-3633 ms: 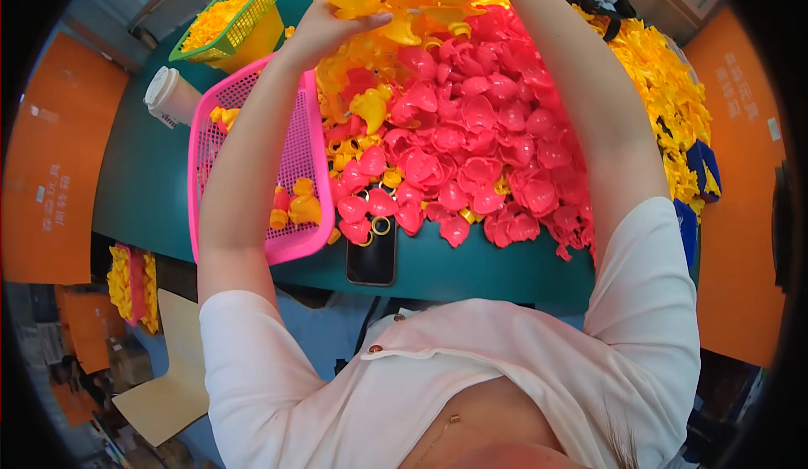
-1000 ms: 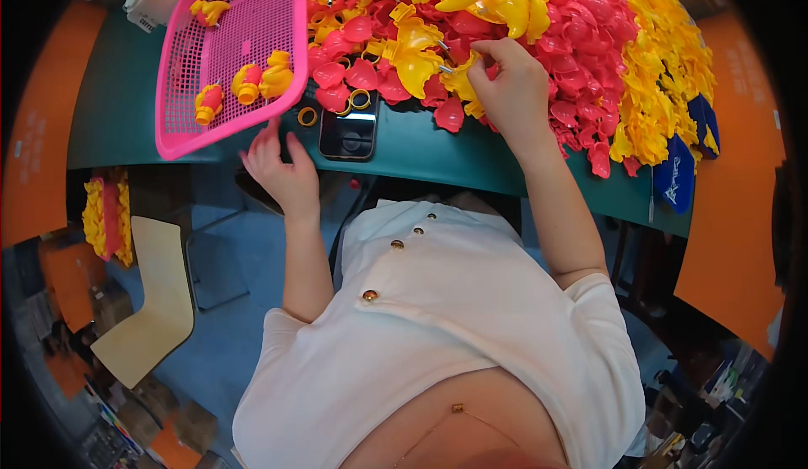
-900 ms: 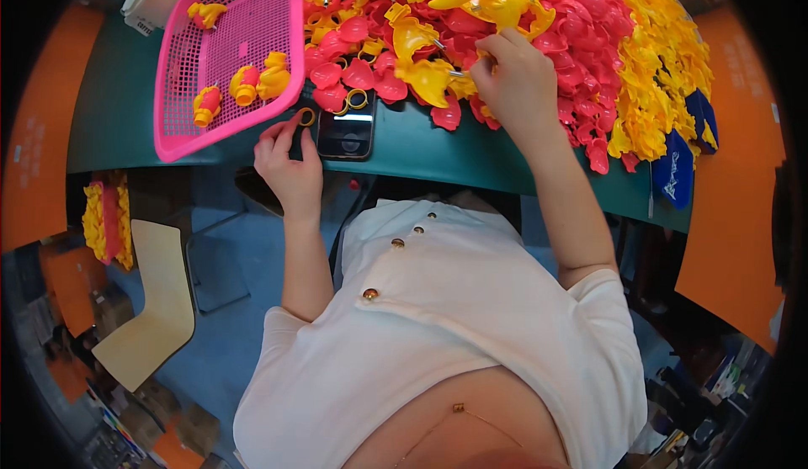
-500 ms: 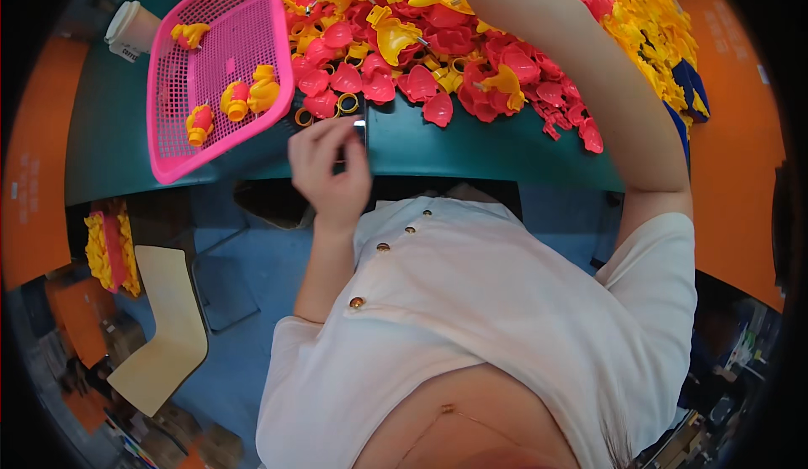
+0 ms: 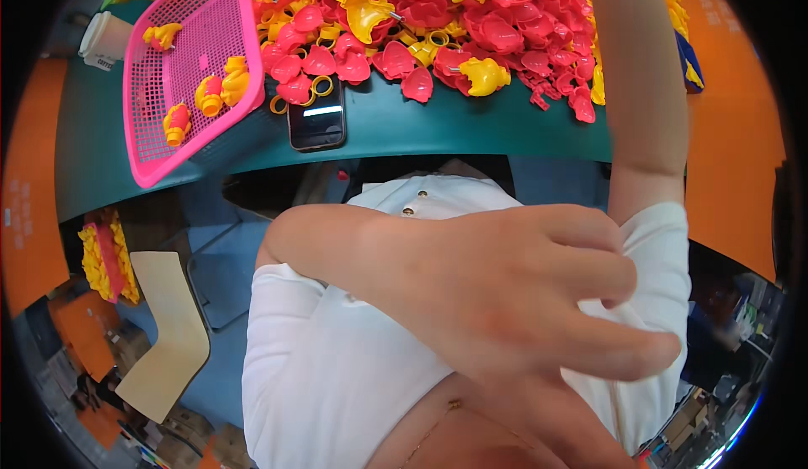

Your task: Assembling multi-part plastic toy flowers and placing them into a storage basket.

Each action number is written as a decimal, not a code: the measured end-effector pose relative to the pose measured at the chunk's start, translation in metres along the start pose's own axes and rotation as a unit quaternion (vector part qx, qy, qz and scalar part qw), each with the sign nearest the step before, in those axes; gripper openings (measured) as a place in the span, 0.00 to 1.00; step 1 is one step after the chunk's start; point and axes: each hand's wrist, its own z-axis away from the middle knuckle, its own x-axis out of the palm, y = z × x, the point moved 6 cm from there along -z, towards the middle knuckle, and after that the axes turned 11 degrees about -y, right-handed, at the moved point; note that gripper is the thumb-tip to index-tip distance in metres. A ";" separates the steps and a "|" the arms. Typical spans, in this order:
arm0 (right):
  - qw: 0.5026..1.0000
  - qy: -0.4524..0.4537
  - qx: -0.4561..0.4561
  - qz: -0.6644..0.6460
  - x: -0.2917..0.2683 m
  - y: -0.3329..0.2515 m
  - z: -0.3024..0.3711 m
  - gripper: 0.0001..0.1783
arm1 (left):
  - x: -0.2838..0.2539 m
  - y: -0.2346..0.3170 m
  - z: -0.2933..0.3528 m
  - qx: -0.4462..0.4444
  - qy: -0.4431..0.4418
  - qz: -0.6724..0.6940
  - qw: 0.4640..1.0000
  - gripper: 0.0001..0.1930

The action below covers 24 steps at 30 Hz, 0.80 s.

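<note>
My left hand (image 5: pixel 505 292) is raised in front of my chest, large and close, its back toward the view. Its fingers are bent and apart, with nothing seen in them. Some finger parts are hidden behind the hand. My right forearm (image 5: pixel 644 90) reaches over the right side of the table and leaves the picture at the top, so the right hand is out of sight. Left of that arm lies a heap of red plastic half-shells (image 5: pixel 497 31), mixed with yellow plastic parts (image 5: pixel 366 15) and small yellow rings (image 5: pixel 321 86).
A pink mesh basket (image 5: pixel 135 132) at the left of the green table (image 5: pixel 396 132) holds several red-and-yellow figures (image 5: pixel 209 96). Beside it lies a black phone (image 5: pixel 318 124); a lidded paper cup (image 5: pixel 105 38) stands behind. A cream chair (image 5: pixel 168 317) is at the lower left.
My left hand has left the table edge by the phone and come up across my chest. The phone now shows. My right arm reaches out straighter, its hand out of the picture.
</note>
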 end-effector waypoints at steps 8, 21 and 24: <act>0.958 -0.225 0.074 0.162 0.082 0.067 0.188 0.27 | 0.001 -0.060 0.025 -0.133 -0.212 -0.043 0.967 0.22; 0.823 0.085 0.300 -0.476 0.110 0.092 0.240 0.10 | -0.054 -0.130 0.114 -0.447 -0.039 -0.145 0.882 0.22; 0.745 -0.026 0.320 -0.585 0.122 0.070 0.248 0.12 | -0.055 -0.140 0.144 -0.567 0.005 0.011 0.824 0.17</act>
